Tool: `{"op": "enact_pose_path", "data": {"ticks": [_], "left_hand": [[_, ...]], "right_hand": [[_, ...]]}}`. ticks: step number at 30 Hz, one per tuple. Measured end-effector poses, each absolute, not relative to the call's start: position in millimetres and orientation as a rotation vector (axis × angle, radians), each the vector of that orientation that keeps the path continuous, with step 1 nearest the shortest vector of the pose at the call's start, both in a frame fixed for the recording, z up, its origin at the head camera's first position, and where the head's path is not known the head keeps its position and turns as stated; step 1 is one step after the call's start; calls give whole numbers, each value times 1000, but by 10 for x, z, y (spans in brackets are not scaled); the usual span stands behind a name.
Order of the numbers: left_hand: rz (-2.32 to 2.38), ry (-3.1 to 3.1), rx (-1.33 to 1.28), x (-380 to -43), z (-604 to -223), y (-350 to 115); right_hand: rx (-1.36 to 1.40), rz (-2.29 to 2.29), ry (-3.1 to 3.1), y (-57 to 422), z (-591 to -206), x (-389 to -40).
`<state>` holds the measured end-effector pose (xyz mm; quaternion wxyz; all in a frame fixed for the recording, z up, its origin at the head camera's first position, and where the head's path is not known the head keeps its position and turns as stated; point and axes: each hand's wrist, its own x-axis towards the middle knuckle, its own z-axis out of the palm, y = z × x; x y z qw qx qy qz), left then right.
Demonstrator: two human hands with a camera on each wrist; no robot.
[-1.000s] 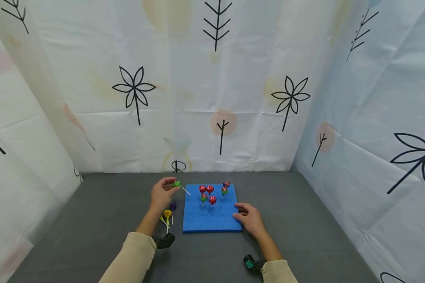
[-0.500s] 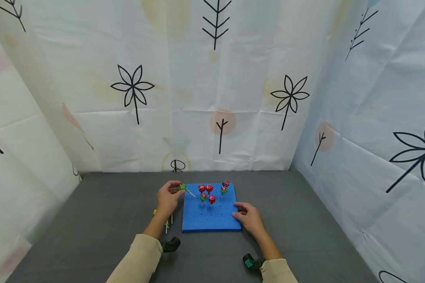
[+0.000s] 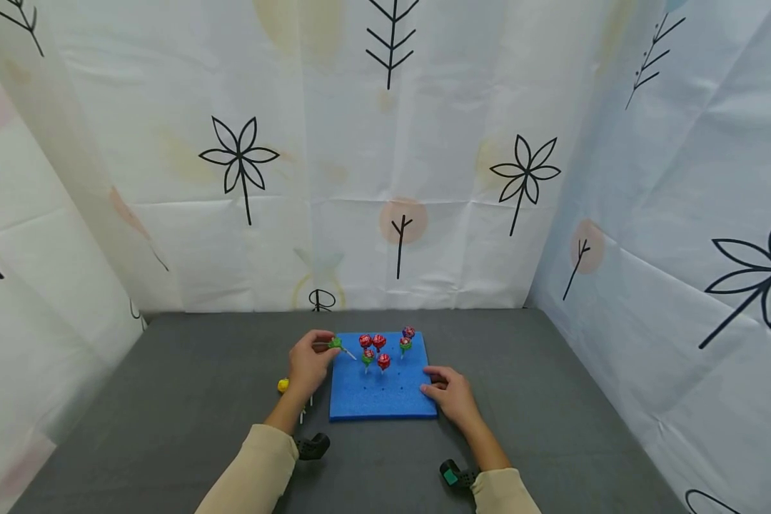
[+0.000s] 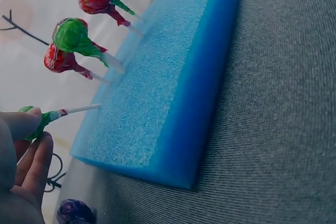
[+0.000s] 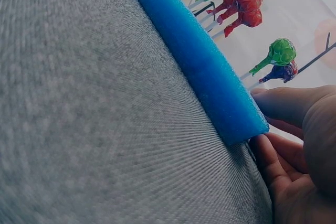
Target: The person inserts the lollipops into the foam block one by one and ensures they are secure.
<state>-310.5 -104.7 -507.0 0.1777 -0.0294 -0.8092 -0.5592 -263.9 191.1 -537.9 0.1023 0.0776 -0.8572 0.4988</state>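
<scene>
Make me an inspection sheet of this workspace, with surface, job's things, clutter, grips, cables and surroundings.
Surface: grey tabletop, woven-looking.
Job's things: blue foam board with wrapped lollipops standing in it; a yellow lollipop and a purple lollipop left of it, partly hidden.
Clutter: nothing seen.
Left grip: pinching a green lollipop by the board's left edge; whether it touches the foam is unclear.
Right grip: holding the board's right edge.
Cables: thin dark line near the table's left rear corner; cable or print, can't tell.
Surroundings: printed white sheets behind and on both sides.
</scene>
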Motion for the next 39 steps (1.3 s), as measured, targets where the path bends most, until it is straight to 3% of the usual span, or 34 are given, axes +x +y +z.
{"op": "enact_pose_path", "data": {"ticks": [11, 39], "left_hand": [[-1468, -2347, -288, -3117, -4970, -963], [-1486, -2345, -228, -3111, -4973, -767]], "right_hand": [[227, 1471, -2538, 1910, -5372, -2644], [213, 1470, -2543, 1908, -5378, -2647]]}}
